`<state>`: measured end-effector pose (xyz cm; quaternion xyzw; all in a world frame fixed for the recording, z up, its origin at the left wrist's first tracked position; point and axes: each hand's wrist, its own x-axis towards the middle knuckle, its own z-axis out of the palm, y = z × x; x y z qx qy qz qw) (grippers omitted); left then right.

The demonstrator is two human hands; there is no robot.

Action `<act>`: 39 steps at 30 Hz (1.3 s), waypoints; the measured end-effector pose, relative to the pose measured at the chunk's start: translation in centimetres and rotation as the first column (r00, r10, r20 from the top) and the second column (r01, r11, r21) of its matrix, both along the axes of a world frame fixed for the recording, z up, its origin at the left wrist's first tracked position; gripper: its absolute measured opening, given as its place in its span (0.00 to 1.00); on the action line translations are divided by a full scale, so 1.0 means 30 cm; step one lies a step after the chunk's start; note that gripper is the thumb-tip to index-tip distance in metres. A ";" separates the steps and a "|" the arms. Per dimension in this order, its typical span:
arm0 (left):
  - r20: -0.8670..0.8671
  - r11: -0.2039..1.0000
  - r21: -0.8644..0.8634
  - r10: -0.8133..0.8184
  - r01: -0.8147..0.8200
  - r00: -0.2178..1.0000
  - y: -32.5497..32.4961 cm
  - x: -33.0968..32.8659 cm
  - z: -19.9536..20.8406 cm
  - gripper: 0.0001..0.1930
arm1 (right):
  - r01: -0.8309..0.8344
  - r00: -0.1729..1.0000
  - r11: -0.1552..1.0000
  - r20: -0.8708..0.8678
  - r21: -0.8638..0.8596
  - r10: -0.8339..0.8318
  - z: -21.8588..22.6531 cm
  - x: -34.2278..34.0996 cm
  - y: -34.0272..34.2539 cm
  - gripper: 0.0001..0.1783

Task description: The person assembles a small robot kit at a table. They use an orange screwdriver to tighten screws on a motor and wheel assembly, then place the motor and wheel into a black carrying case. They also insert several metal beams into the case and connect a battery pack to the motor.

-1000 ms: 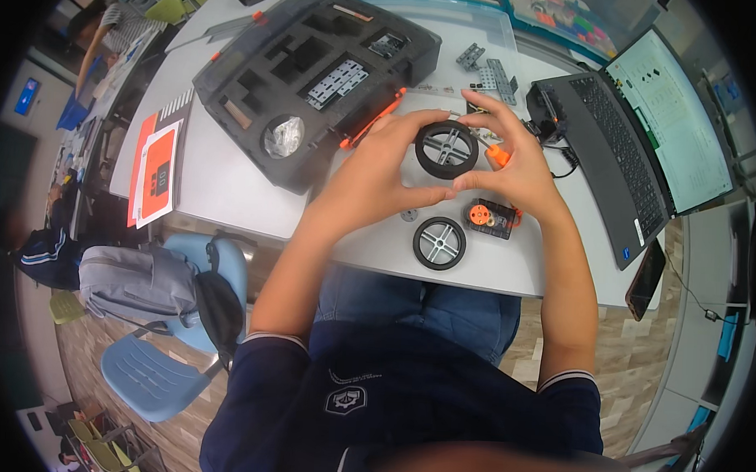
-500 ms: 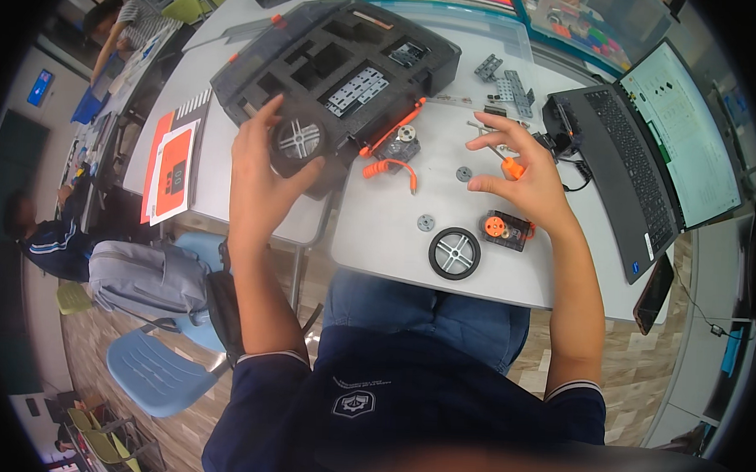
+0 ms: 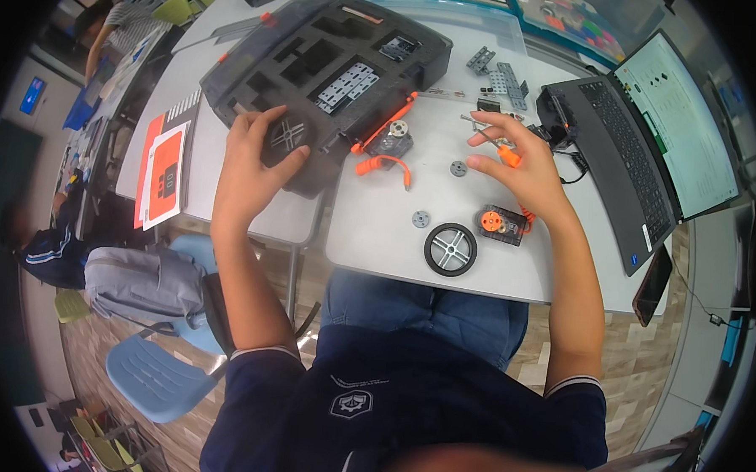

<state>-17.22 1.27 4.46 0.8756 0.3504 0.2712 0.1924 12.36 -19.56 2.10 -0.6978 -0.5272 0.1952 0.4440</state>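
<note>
ok so from where I'm standing, the big thing on the table is a black foam-lined case, and I'll place everything off that; the person's left hand is at its near-left corner, thumb and fingers curved in a wide C around a black-tyred spoked wheel; the wheel sits between thumb and fingertips, right over that corner; honestly can't tell if the hand is gripping it or the case foam is carrying it.

The right hand is well off to the right of the case; thumb and index are spread apart, but an orange-handled screwdriver is tucked in against the hand, shaft pointing back toward the case; so that wheel is at the left hand and well apart from the right one.

A second spoked wheel lies flat on the table, right of the case and nearer the person's lap, between the two forearms; just beside it, farther out from the case, is a black motor block with an orange disc on top; a small grey hub lies on the side toward the case; right along the case's near edge there's a coiled orange cable; grey perforated brackets lie off its right end.
</note>
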 end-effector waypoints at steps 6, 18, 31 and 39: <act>-0.019 0.999 -0.021 -0.038 0.037 0.999 0.038 0.004 0.010 0.31 | -0.014 1.000 1.000 0.001 -0.006 0.014 -0.008 -0.001 0.002 0.31; -0.037 0.995 0.091 -0.041 0.045 0.998 0.104 0.083 0.059 0.31 | -0.007 0.999 1.000 0.040 -0.010 0.007 -0.016 0.014 0.008 0.29; -0.276 0.946 0.252 -0.135 0.207 0.952 0.204 0.221 -0.059 0.33 | 0.044 0.999 0.998 -0.006 -0.052 -0.044 -0.013 0.011 0.008 0.24; -0.273 0.921 0.326 -0.123 0.212 0.954 0.202 0.219 -0.086 0.31 | 0.056 0.998 0.993 0.035 -0.101 -0.052 -0.032 0.008 0.021 0.22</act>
